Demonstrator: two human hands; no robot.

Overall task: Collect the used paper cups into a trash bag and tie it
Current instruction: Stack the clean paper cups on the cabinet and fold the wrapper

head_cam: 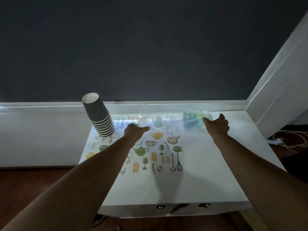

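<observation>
Head view, single entry.

Item: stack of paper cups (100, 118), dark, nested upside down, leaning, at the far left corner of the table (208, 172). We count no loose cups elsewhere; we judge that nesting them lets the whole lot go into the bag in one move.

Item: trash bag (168, 115), clear and thin, stretched above the table's far edge between our two hands. We judge it is held taut and spread to find or widen the mouth before the cups go in; nothing is inside it yet, as far as we can see.

Item: left hand (134, 131), just right of the stack, knuckles toward us, fingers curled on the bag's left end. Thumb points right.

Item: right hand (217, 125), at the bag's right end, fingers bent round a bunched pale part of the film.

Item: patterned mat (155, 157), kitchenware prints, lying flat on the table under the bag.

Item: cables (291, 140), on the floor to the right, well apart from the work.

Hard to make out: the bag's edges, since the film nearly vanishes against the white ledge; which side is the open mouth we cannot tell. A green and blue patch (194, 121) shows through or behind the film near our right hand; whether print or object is unclear. Fingertips of both hands are hidden from us.
</observation>
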